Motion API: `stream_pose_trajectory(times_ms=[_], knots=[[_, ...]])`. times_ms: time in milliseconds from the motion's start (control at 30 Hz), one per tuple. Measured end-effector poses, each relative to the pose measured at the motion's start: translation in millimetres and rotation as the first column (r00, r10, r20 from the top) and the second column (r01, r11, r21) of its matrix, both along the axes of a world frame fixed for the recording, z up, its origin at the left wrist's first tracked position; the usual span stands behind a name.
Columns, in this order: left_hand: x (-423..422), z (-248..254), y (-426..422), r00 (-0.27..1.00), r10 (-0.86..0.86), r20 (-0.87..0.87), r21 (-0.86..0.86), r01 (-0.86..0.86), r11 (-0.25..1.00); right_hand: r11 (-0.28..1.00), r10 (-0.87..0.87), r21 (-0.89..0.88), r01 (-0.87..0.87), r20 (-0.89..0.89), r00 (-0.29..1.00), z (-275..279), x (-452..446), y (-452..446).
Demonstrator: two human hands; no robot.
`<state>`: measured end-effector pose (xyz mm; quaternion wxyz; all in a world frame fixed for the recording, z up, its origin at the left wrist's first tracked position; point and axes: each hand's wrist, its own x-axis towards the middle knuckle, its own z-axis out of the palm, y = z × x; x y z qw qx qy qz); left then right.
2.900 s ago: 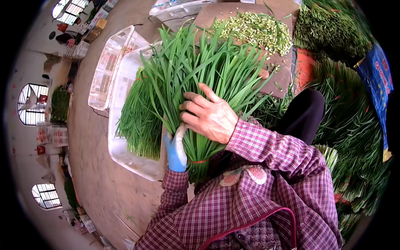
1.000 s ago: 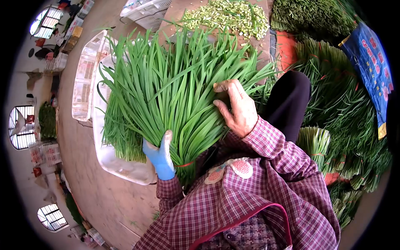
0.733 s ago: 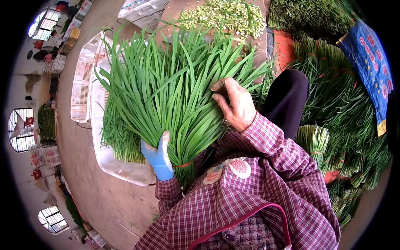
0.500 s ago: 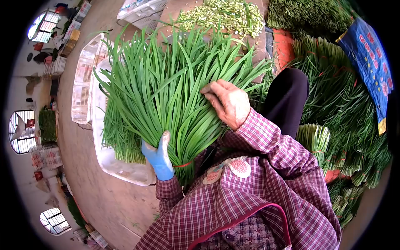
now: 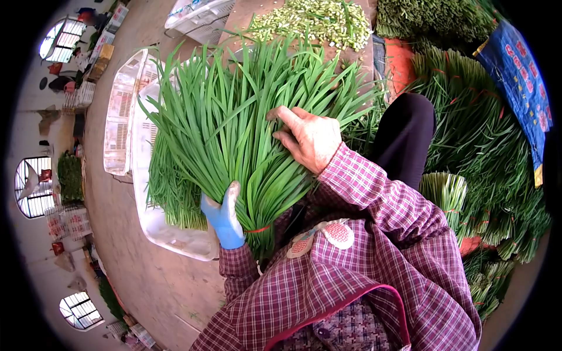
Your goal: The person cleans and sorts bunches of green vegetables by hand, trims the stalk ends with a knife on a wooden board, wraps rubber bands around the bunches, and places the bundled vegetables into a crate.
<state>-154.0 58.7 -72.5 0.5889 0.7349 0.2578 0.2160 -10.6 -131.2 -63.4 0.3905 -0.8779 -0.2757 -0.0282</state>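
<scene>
A large bundle of garlic chives (image 5: pixel 234 128) fans out in front of me, its green leaves pointing away. A thin red band (image 5: pixel 257 229) is tied round its lower end. My left hand (image 5: pixel 224 217), in a blue and white glove, grips the bundle just above the band, thumb up along the leaves. My bare right hand (image 5: pixel 310 139) lies over the right side of the leaves. Its thumb and index finger are apart, with nothing visible between them; the other fingers are partly hidden.
On my left, a white plastic crate (image 5: pixel 153 231) holds more chives (image 5: pixel 170 175). Cut stem pieces (image 5: pixel 313 23) lie heaped on a board (image 5: pixel 237 29) ahead. Piled bundles (image 5: pixel 468 128) and a blue printed sack (image 5: pixel 518 82) are on my right, beside my knee (image 5: pixel 407 134).
My right hand has shifted left across the leaves, and its thumb and index finger have spread apart. My left hand keeps its hold on the bundle.
</scene>
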Motion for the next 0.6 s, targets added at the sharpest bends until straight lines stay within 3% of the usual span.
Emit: stream_pose_trajectory(times_ms=[67,200,367,600], knots=[[0.0,-1.2,1.3,1.000,0.004,0.006,-0.017,-0.004,1.000,0.989,0.002,0.146,-0.007,0.037,0.999,-4.8,1.5,1.5],[-1.0,-5.3,5.0,1.000,0.010,-0.004,-0.057,-0.010,0.998,0.974,-0.011,0.224,0.019,-0.037,0.999,-11.6,1.8,2.6],[1.1,-1.2,2.5,1.000,-0.002,-0.018,-0.031,0.001,1.000,0.999,0.003,0.033,-0.003,-0.001,1.000,-5.9,5.4,4.0],[2.3,0.7,0.9,1.000,0.001,-0.011,-0.055,-0.002,0.998,0.996,0.094,-0.014,-0.093,0.019,0.995,-1.7,7.7,-0.1]])
